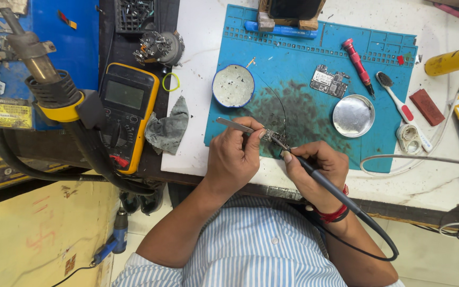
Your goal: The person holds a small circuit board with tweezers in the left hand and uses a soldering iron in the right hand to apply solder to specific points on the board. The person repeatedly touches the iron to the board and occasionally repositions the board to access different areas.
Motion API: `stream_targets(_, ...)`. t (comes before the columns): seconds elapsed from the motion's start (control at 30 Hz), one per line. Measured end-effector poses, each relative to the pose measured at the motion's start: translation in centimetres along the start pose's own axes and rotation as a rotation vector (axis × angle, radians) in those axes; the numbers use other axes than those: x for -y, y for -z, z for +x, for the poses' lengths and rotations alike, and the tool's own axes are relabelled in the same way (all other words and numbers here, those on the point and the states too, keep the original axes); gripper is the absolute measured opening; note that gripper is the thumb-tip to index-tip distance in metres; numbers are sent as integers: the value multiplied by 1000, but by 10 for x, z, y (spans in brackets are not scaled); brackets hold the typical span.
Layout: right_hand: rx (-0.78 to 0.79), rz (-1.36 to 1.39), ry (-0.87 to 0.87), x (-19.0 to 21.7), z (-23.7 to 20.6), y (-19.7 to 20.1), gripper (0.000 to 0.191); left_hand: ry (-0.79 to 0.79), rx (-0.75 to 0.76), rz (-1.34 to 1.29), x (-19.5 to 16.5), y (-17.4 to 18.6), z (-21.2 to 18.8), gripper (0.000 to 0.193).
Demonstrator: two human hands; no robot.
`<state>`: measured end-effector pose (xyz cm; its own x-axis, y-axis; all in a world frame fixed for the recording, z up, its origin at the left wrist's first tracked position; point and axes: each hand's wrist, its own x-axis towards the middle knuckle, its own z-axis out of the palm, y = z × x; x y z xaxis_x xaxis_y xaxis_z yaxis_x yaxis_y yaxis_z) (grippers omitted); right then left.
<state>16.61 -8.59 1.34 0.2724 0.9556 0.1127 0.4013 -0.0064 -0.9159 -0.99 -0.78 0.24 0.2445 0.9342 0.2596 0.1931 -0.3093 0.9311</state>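
On the stained blue silicone work mat [298,69], the left hand [233,157] pinches slim steel tweezers [235,125] clamping a small, light, likely fragile circuit board [273,137] by its edge, while the right hand [320,170] grips a black corded soldering iron [325,183].

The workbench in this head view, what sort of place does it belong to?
Probably an electronics repair bench. The right hand holds a soldering iron to a small circuit board, the left hand holds tweezers, and a yellow multimeter lies nearby.

The single head camera is looking almost straight down from above the person's chest, close over the worktop [197,79], facing its far edge and taking in the blue mat [304,69].
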Motion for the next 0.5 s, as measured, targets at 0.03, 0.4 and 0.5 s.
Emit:
stream_targets(0.03, 5, 0, 6, 0, 0, 0, 12, -5, -4, 3, 0, 0, -1, 10)
stream_targets(0.4, 2, 6, -6, 2, -1, 1, 12, -21, -4, 18, 1, 0, 0, 10)
stream_targets(0.5, 7, 11, -6, 1, -2, 1, 12, 2, 2, 14, 0, 1, -1, 10)
